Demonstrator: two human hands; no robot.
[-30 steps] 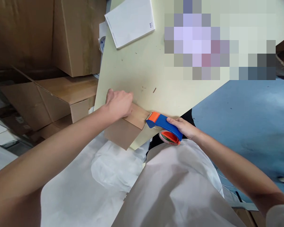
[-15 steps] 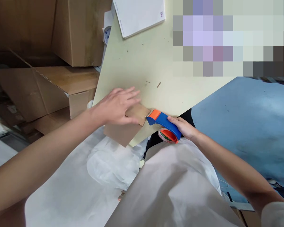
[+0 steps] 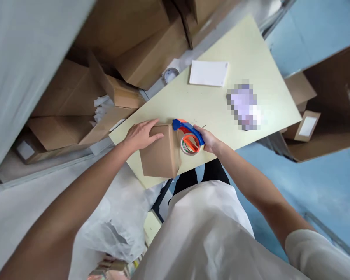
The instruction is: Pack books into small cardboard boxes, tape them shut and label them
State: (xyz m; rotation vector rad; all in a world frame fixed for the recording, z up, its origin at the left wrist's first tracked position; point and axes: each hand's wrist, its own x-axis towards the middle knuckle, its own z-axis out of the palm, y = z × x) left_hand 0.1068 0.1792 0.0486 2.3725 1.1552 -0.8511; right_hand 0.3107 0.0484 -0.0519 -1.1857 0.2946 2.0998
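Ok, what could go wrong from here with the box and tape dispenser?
The cardboard box sits close to the near edge of the table, so a push toward the body might drop it. The right hand holds the tape dispenser close beside the box, so a slip might catch the left hand.

Left hand [image 3: 141, 135] on cardboard box [image 3: 157, 157], tape dispenser [image 3: 188, 127] in right hand [image 3: 209, 141]
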